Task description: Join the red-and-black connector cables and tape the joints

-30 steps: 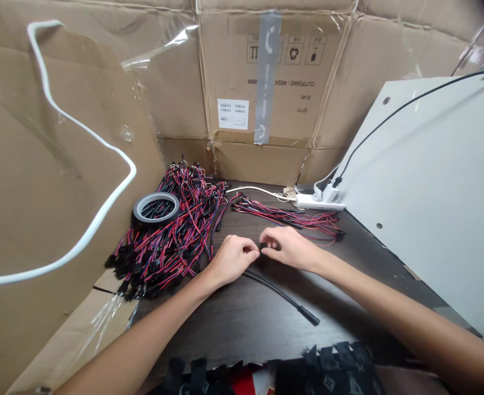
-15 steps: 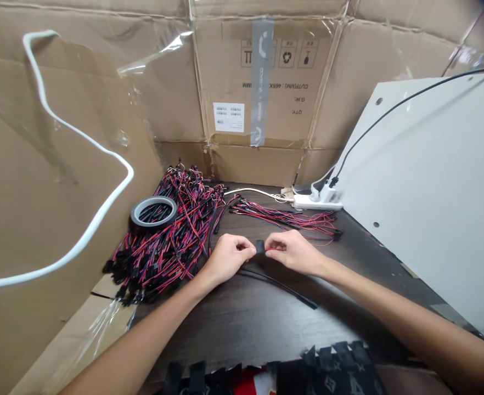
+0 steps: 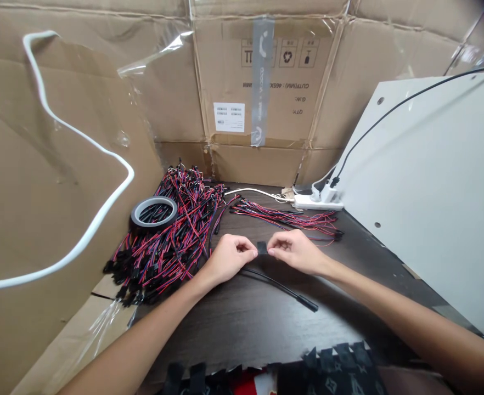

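- I see the black piece [image 3: 262, 248], perhaps tape, between the two hands, above the table [image 3: 225, 334].
- The left hand [image 3: 232, 255] has its thumb and index pinched closed at the left edge of this piece; the right hand [image 3: 297, 252] is pinched at the other edge. Both seem to hold it; whether a wire is also inside the fingers, I cannot tell.
- If the piece is sticky, it may fold on itself or cling to a fingertip, because the grip is so near its edges.
- If the hands pull unevenly, it could become crooked or slip from one pinch.
- The black cable [image 3: 273, 282] lies in front, below the left hand; a sleeve or wrist could catch it and drag it.
- The wire pile [image 3: 184, 219] is just beside the left forearm, so loose ends may snag.
- The roll [image 3: 153, 213] rests on this uneven pile and might slide if the wires move.
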Demonstrator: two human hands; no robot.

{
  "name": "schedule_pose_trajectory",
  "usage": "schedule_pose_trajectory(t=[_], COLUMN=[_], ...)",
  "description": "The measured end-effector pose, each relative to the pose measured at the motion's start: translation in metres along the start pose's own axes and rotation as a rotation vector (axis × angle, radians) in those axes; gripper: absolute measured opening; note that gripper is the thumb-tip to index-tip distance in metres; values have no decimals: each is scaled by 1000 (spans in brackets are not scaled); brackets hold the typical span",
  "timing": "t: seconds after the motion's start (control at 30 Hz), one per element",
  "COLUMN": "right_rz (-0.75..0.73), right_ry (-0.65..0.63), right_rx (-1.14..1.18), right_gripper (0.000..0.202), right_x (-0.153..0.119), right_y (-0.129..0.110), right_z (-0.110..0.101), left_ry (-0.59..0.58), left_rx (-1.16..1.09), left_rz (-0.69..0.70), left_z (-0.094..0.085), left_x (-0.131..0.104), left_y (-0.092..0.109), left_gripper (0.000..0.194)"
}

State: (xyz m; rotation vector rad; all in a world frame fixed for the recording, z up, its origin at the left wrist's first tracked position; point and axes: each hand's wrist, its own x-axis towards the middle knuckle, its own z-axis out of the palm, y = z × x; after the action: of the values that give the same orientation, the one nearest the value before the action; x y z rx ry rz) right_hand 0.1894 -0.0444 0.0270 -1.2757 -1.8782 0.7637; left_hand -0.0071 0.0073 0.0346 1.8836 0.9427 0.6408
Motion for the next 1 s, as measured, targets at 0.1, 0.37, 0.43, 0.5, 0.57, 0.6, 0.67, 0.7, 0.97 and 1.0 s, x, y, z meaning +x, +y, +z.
schedule_pose_trajectory(t=[0.1,0.37,0.43,0.5,0.57,0.6,0.67,0.7,0.97,1.0], right_rz=[-18,-72,-63,-54,-46,-42,-34,-31,-34,-39], right_ry=[33,89,93,95,90,88,86,84,57,50], right_rx=[71,85,82,80,85,87,91,93,28,12], right_gripper=[7,15,14,13,13,13,13,13,17,17], right_x=[-1,-3,-3,-2,-2,-2,-1,-1,2,2], right_y=[2,5,5,6,7,7,8,7,4,5], right_z=[2,8,9,9,10,10,10,11,10,10], left_ry=[10,25,25,35,53,66,89,98,98,93], left_rx=[24,17,26,34,21,13,13,24,158,172], left_rz=[19,34,36,39,45,52,82,105,185,188], left_z=[0,0,1,2,3,4,5,6,7,7], left_x=[0,-3,-4,-4,-5,-5,-6,-6,-10,-10], left_y=[1,5,6,6,5,5,4,4,8,8], left_gripper=[14,13,13,13,12,12,14,15,15,16])
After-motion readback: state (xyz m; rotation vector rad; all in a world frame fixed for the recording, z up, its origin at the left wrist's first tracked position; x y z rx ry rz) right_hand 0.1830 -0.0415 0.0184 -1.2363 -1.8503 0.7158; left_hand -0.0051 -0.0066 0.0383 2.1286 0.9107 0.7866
